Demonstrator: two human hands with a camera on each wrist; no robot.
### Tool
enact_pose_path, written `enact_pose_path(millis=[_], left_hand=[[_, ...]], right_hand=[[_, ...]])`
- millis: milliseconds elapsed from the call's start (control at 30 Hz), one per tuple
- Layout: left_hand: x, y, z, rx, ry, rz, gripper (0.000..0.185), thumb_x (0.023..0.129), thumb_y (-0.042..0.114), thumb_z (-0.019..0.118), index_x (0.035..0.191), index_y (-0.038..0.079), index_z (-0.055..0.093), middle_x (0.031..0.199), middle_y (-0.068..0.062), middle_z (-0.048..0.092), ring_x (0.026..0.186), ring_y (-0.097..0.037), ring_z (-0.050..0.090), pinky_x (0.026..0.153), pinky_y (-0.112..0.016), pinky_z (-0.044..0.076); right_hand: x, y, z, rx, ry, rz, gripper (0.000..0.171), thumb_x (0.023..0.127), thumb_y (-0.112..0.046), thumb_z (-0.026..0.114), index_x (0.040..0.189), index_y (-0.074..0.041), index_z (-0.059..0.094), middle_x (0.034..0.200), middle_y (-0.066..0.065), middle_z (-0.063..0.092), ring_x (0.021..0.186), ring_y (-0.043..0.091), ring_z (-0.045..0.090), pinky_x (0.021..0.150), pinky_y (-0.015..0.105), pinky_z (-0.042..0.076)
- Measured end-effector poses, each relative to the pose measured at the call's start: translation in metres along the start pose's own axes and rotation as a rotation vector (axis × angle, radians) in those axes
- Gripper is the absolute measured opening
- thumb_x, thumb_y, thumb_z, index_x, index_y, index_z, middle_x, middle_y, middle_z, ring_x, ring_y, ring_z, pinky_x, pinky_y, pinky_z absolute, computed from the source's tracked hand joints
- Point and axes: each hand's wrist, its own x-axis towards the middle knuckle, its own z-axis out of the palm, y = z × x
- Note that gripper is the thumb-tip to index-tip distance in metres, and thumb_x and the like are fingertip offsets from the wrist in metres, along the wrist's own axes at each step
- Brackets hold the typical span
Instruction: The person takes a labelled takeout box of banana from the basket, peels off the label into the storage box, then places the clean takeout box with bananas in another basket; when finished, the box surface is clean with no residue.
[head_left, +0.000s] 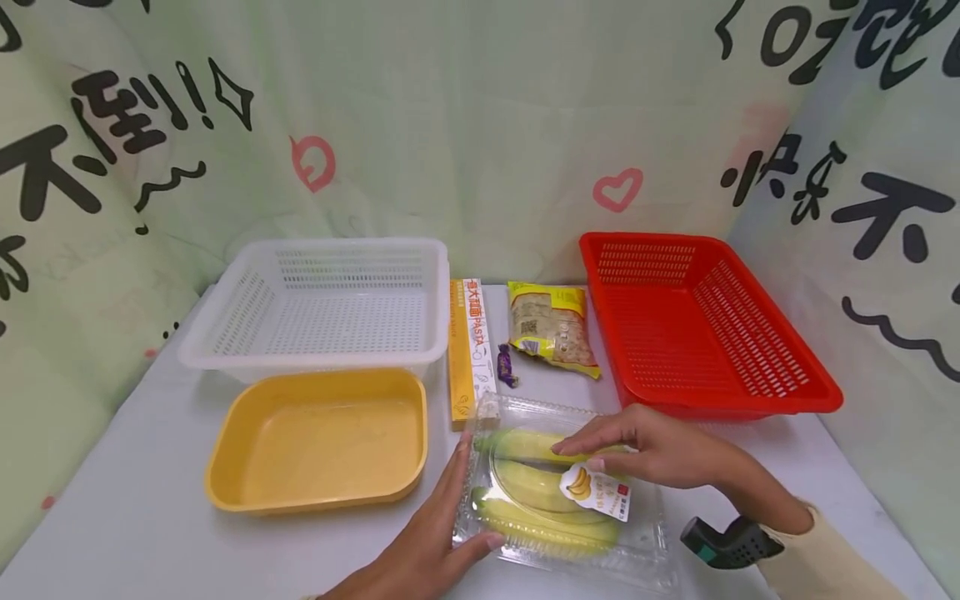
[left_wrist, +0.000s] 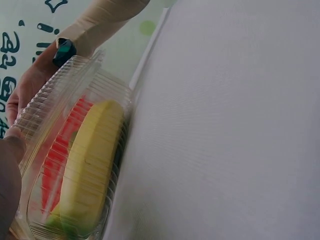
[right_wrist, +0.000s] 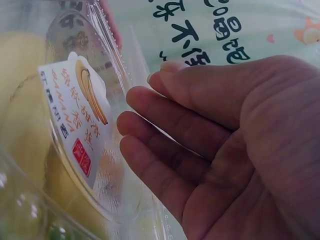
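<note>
A clear plastic clamshell box (head_left: pixel 647 542) of yellow bananas (head_left: pixel 555 527) lies on the table in front of me. My left hand (head_left: pixel 431 525) holds the box by its left side, thumb over the near edge and fingers along the wall. In the left wrist view, this thumb (left_wrist: pixel 15 142) lies on the lid. Over the lid is my right hand (head_left: pixel 660 446), its fingers extended and loosely bent beside the white banana label (head_left: pixel 611 497). The right wrist view shows the right fingertips (right_wrist: pixel 131 145) close to the lid, with nothing gripped.
Behind the box stand a pasta box (head_left: pixel 472 350), a small purple-wrapped candy (head_left: pixel 506 367) and a yellow-topped food bag (head_left: pixel 553 325). A white basket (head_left: pixel 202 346) and a yellow tub (head_left: pixel 315 504) are at left, a red basket (head_left: pixel 810 392) at right. Printed curtains (head_left: pixel 465 125) enclose the table.
</note>
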Motion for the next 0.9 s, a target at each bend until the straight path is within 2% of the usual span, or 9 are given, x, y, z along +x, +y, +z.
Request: enact_pose_path(millis=[200, 467, 733, 900], left_hand=[[-0.0034, 0.0006, 0.0018, -0.018, 0.010, -0.011, 0.099, 0.093, 0.039, 0.064, 0.156, 0.016, -0.009, 0.162, -0.004, -0.006, 0.147, -0.023, 0.005, 0.115, -0.039, 0.015], [-0.0007, 0.0020, 0.0004, -0.048, -0.030, -0.071, 0.098, 0.094, 0.046, 0.061, 0.156, 0.021, -0.010, 0.162, -0.002, -0.007, 0.147, -0.024, 0.004, 0.115, -0.039, 0.012], [0.0013, -0.0009, 0.0008, -0.026, -0.025, -0.042, 0.097, 0.095, 0.045, 0.060, 0.156, 0.017, -0.009, 0.162, -0.006, -0.006, 0.146, -0.027, 0.006, 0.115, -0.038, 0.013], [0.0013, -0.0019, 0.0000, -0.033, -0.026, -0.041, 0.097, 0.095, 0.045, 0.060, 0.156, 0.018, -0.009, 0.162, -0.007, -0.004, 0.146, -0.028, 0.007, 0.115, -0.043, 0.016]], right_hand=[[0.0022, -0.0017, 0.0030, 0.009, -0.016, -0.011, 0.032, 0.095, -0.014, 0.062, 0.127, -0.013, 0.067, 0.123, -0.001, 0.066, 0.111, 0.015, 0.062, 0.087, 0.027, 0.052], [0.0031, -0.0034, 0.0058, -0.001, -0.020, -0.001, 0.030, 0.095, -0.013, 0.063, 0.124, -0.014, 0.070, 0.119, -0.002, 0.068, 0.109, 0.015, 0.062, 0.086, 0.027, 0.052], [0.0076, -0.0022, 0.0060, -0.043, -0.022, 0.056, 0.025, 0.092, -0.012, 0.067, 0.114, -0.020, 0.075, 0.111, -0.008, 0.068, 0.104, 0.013, 0.061, 0.085, 0.026, 0.053], [0.0103, -0.0021, 0.0076, -0.043, -0.024, 0.095, 0.024, 0.092, -0.013, 0.068, 0.112, -0.022, 0.075, 0.108, -0.008, 0.068, 0.102, 0.014, 0.061, 0.085, 0.026, 0.053]])
